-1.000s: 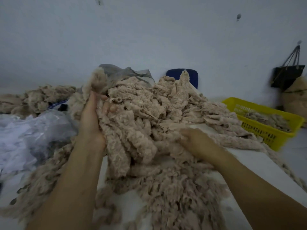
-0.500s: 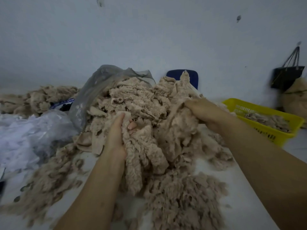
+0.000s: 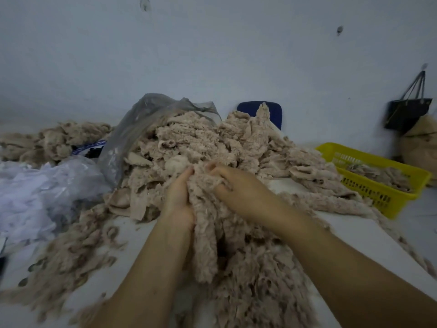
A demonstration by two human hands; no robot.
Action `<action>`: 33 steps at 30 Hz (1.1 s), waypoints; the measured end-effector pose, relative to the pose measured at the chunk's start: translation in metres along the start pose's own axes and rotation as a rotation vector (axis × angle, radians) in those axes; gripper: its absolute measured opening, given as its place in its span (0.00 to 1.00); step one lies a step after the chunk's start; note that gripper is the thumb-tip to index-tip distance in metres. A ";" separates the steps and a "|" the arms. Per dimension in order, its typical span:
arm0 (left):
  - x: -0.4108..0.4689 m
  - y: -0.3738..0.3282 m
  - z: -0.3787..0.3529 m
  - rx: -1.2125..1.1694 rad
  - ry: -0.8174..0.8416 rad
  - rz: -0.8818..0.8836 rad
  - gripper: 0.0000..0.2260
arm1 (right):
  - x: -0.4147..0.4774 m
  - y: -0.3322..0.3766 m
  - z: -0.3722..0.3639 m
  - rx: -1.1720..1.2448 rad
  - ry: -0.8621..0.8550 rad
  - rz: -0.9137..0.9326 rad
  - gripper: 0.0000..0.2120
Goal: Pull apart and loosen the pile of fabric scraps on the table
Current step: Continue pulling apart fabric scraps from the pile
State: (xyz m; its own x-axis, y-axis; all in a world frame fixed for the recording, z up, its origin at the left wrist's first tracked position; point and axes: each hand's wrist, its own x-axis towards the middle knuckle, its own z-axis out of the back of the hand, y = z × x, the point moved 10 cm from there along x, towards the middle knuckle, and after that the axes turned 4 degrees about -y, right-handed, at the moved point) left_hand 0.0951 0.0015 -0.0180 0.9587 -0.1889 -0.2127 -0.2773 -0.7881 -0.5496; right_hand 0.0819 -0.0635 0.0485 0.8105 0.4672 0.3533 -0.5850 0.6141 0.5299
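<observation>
The heaped pile of beige frayed fabric scraps (image 3: pixel 189 143) lies mid-table on the white tabletop (image 3: pixel 354 235), sprawling left to right. Both hands meet at its near slope: the left hand (image 3: pixel 177 197) and right hand (image 3: pixel 241 190) each curl their fingers tightly into 1 shaggy hank (image 3: pixel 205 247), whose long axis hangs from the hands toward the near edge.

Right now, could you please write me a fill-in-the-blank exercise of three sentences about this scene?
1. The left hand and the right hand grip the pile of fabric scraps; the basket on its right is ____ in colour.
2. The handbag hanging on the wall is ____ in colour.
3. The grey plastic bag lies on the ____ side of the pile.
Missing words: yellow; black; left.
</observation>
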 end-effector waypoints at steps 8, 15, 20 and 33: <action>-0.006 -0.061 0.004 -0.264 0.001 -0.217 0.19 | -0.034 -0.097 -0.003 -0.135 -0.003 -0.202 0.08; -0.018 -0.104 0.002 -0.109 0.007 -0.334 0.14 | -0.042 -0.137 0.025 -0.048 -0.066 -0.377 0.14; -0.007 0.011 -0.035 0.355 0.124 0.047 0.13 | 0.003 -0.050 -0.011 0.650 -0.006 -0.416 0.18; -0.009 -0.048 -0.004 0.329 0.107 -0.170 0.09 | -0.003 -0.146 0.035 0.730 -0.378 -0.673 0.15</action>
State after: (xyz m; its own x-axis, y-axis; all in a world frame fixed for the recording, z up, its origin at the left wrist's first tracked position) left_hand 0.1004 0.0382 0.0135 0.9892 -0.1454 -0.0202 -0.1026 -0.5862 -0.8036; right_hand 0.1656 -0.1767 -0.0031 0.9907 -0.1316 -0.0349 0.0461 0.0829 0.9955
